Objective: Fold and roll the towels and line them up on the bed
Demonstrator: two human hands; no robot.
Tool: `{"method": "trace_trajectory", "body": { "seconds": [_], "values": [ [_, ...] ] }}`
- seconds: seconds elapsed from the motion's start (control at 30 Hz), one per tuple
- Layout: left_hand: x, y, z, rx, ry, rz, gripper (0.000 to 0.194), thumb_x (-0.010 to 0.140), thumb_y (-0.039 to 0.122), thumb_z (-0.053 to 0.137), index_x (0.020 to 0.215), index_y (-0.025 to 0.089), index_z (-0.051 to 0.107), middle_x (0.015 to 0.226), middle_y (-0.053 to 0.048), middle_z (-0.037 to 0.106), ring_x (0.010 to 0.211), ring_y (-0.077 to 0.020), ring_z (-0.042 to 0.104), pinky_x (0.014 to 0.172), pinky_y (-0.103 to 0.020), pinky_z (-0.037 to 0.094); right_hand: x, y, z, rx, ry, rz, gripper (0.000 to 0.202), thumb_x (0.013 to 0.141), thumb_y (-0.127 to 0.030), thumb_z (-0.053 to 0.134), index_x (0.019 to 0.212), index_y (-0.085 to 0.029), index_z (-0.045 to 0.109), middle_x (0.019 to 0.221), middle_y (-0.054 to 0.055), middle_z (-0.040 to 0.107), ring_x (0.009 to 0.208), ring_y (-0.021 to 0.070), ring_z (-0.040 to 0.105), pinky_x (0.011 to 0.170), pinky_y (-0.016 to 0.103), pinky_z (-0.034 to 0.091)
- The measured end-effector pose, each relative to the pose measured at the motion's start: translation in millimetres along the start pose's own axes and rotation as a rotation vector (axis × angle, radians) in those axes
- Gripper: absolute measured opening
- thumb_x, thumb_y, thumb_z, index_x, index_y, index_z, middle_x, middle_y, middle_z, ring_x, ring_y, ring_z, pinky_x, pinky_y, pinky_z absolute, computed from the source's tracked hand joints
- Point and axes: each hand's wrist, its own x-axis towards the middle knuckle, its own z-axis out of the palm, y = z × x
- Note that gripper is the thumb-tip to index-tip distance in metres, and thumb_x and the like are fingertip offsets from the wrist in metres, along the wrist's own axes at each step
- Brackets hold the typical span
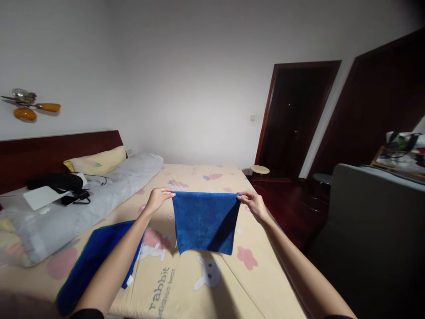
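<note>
A blue cloth (202,221) hangs spread out above the bed, its top edge stretched between my hands. My left hand (158,198) pinches its upper left corner, and my right hand (255,203) pinches the upper right one. The lower edge hangs free, with a shadow across the cloth's right part. Beneath my left forearm, a second, darker blue cloth (96,248) lies flat on the bed, partly hidden by the arm. A small white tag shows at its near edge.
The bed's yellow sheet (245,283) has rabbit and flower prints. A grey quilt (109,195), a yellow pillow (99,162), a white laptop-like item (43,197) and black items lie to the left. Stools (260,169), a doorway and a grey panel (361,212) stand right.
</note>
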Motion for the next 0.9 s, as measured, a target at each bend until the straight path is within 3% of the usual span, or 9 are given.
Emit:
{"method": "trace_trajectory", "body": {
  "seconds": [0.27, 0.53, 0.9],
  "values": [
    [2, -2, -4.4, 0.153, -0.047, 0.113, 0.034, 0.064, 0.054, 0.073, 0.066, 0.02, 0.071, 0.058, 0.0, 0.068, 0.062, -0.0177, 0.062, 0.065, -0.03, 0.048, 1, -3, 2, -0.11, -0.055, -0.02, 0.046, 0.056, -0.059, 0.076, 0.07, -0.015, 0.071, 0.06, 0.004, 0.067, 0.059, 0.0186, 0.063, 0.056, 0.029, 0.047],
    [-3, -9, 5.4, 0.271, 0.062, 0.292, 0.035, 0.079, 0.052, 0.058, 0.065, 0.021, 0.064, 0.066, 0.004, 0.052, 0.064, -0.0122, 0.048, 0.064, -0.025, 0.039, 2, 2, 1, -0.214, -0.071, -0.089, 0.049, 0.062, -0.064, 0.069, 0.072, -0.016, 0.07, 0.063, 0.004, 0.068, 0.061, 0.0176, 0.063, 0.06, 0.029, 0.047],
    [-8, -29, 22.0, 0.354, 0.164, 0.388, 0.033, 0.086, 0.043, 0.047, 0.06, 0.023, 0.05, 0.065, 0.004, 0.046, 0.063, -0.013, 0.045, 0.066, -0.026, 0.038, 0, -6, -7, -0.379, -0.128, -0.161, 0.051, 0.069, -0.068, 0.061, 0.072, -0.018, 0.069, 0.058, 0.002, 0.065, 0.059, 0.0173, 0.061, 0.055, 0.027, 0.045]
  ]
}}
